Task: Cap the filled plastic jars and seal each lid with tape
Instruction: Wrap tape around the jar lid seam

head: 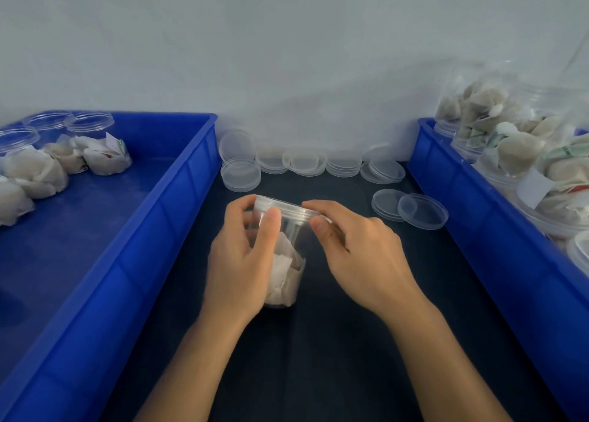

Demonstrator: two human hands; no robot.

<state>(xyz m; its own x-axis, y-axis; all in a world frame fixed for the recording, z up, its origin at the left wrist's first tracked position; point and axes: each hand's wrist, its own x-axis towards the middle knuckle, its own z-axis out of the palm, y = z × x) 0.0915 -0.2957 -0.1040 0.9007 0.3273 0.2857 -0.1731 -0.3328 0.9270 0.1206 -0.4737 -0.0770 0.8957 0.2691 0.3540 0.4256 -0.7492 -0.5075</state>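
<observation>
While both hands grip clear jar (280,262), lid (287,206) on, white sachets inside.

Soft, even, cool light fills the scene, with no hard shadows; only a faint grey shading falls on the pale wall (287,55) toward 1 o'clock. The picture is slightly soft all over. The wide lens bows the two blue plastic crates (134,230) outward at 9 and 3 o'clock. The clear plastic jars filled with pale packets (497,125) at 2 o'clock smear and blur toward the edge. The dark tabletop (318,342) shows no glare.
</observation>
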